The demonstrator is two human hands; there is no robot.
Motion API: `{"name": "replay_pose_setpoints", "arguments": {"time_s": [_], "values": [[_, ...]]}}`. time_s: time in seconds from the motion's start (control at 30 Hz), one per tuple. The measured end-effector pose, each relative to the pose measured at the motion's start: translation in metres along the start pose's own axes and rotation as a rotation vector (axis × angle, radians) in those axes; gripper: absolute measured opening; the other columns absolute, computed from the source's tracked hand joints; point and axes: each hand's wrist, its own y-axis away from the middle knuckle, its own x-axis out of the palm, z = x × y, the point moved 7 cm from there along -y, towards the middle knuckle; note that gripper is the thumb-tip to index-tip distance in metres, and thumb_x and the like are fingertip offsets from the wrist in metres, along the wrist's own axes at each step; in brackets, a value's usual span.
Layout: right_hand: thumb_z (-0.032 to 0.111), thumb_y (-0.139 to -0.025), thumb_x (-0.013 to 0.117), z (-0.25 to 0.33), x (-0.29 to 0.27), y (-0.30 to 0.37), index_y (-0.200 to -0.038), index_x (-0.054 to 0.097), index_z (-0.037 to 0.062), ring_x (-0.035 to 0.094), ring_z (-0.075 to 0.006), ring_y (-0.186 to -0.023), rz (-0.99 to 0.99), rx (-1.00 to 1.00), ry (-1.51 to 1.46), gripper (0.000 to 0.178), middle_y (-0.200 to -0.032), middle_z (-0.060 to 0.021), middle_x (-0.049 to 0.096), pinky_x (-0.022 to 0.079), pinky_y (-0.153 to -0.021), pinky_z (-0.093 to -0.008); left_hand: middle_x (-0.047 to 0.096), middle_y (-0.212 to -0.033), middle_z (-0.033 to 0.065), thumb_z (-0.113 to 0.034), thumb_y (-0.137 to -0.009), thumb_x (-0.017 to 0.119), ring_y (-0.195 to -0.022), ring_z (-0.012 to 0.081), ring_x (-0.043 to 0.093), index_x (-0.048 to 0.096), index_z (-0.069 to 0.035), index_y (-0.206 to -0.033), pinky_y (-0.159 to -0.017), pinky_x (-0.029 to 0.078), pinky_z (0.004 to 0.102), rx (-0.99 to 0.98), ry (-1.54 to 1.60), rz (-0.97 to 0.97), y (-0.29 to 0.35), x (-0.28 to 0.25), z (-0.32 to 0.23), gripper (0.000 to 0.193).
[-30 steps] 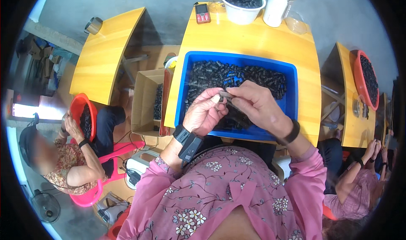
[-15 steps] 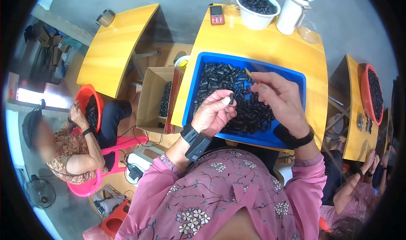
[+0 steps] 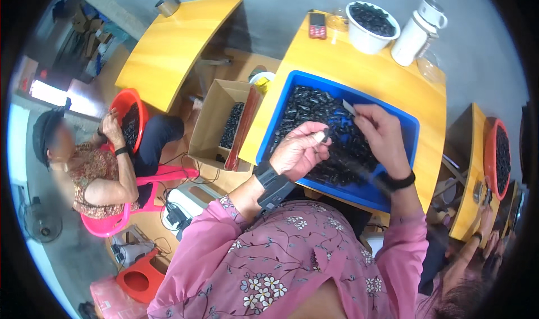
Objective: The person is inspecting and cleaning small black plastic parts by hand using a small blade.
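Note:
My left hand (image 3: pixel 300 150) is closed, pinching a small black plastic piece (image 3: pixel 327 133) between thumb and fingertips over the blue tray. To its right, my right hand (image 3: pixel 383 135) grips a thin, flat, blade-like tool (image 3: pixel 349 107) that points up and left, away from the piece. Below both hands, the blue tray (image 3: pixel 416 145) holds a heap of small black plastic pieces (image 3: pixel 307 106). Part of the heap is hidden by my hands.
On the yellow table (image 3: pixel 297 54) stand a white bowl of black pieces (image 3: pixel 373 42), a white jug (image 3: pixel 412 41) and a phone (image 3: pixel 317 28). A cardboard box (image 3: pixel 209 122) sits left of it. A co-worker (image 3: pixel 101 173) holds a red basin (image 3: pixel 141 108); others sit at right.
The whole view has shifted and tilted, so the table lies farther right. My right hand has turned the tool, which now shows a pale flat side. The left hand still pinches a piece.

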Motion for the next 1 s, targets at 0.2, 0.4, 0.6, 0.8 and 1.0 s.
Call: {"name": "replay_pose_setpoints", "arguments": {"time_s": [0.2, 0.4, 0.6, 0.8, 1.0], "values": [[0.006, -0.093, 0.066, -0.008, 0.004, -0.003, -0.113, 0.064, -0.0019, 0.055, -0.0039, -0.073, -0.023, 0.157, -0.292, 0.022, -0.086, 0.0002, 0.065, 0.045, -0.064, -0.0204, 0.069, -0.094, 0.01, -0.004, -0.096, 0.06, -0.078, 0.0159, 0.064, 0.065, -0.006, -0.111, -0.076, 0.052, 0.0317, 0.0, -0.001, 0.007, 0.0, 0.004, -0.003, 0.016], [0.006, -0.09, 0.068, -0.003, 0.027, 0.026, -0.101, 0.065, 0.0009, 0.057, -0.0074, -0.075, 0.122, 0.047, -0.245, 0.012, -0.083, -0.0026, 0.064, 0.049, -0.068, -0.0257, 0.069, -0.097, 0.0103, -0.007, -0.096, 0.061, -0.081, 0.0169, 0.065, 0.063, -0.005, -0.113, -0.076, 0.053, 0.0318, 0.017, -0.023, 0.033, 0.0, 0.005, -0.002, 0.017], [0.004, -0.088, 0.069, 0.013, 0.042, 0.035, -0.1, 0.066, 0.0023, 0.066, -0.0237, -0.075, 0.134, -0.111, -0.155, 0.013, -0.085, -0.0121, 0.064, 0.052, -0.067, -0.0322, 0.068, -0.103, 0.0122, -0.005, -0.094, 0.063, -0.087, 0.0186, 0.067, 0.06, -0.002, -0.116, -0.083, 0.056, 0.0341, 0.03, -0.022, 0.054, 0.001, 0.0, -0.004, 0.023], [0.002, -0.087, 0.068, 0.017, 0.041, 0.035, -0.101, 0.065, 0.0025, 0.066, -0.0281, -0.074, 0.083, -0.187, -0.109, 0.014, -0.084, -0.0124, 0.062, 0.052, -0.065, -0.0343, 0.065, -0.104, 0.0109, -0.003, -0.095, 0.059, -0.088, 0.0178, 0.065, 0.06, -0.003, -0.117, -0.085, 0.056, 0.0343, 0.035, -0.005, 0.066, 0.001, 0.005, -0.004, 0.022], [0.002, -0.088, 0.067, 0.014, 0.044, 0.034, -0.1, 0.064, 0.0018, 0.065, -0.0287, -0.073, 0.071, -0.211, -0.104, 0.013, -0.083, -0.0126, 0.061, 0.052, -0.063, -0.0353, 0.066, -0.105, 0.0112, -0.005, -0.089, 0.068, -0.094, 0.019, 0.066, 0.058, -0.001, -0.118, -0.085, 0.056, 0.0325, 0.019, -0.014, 0.074, 0.001, 0.005, -0.004, 0.031]]}}
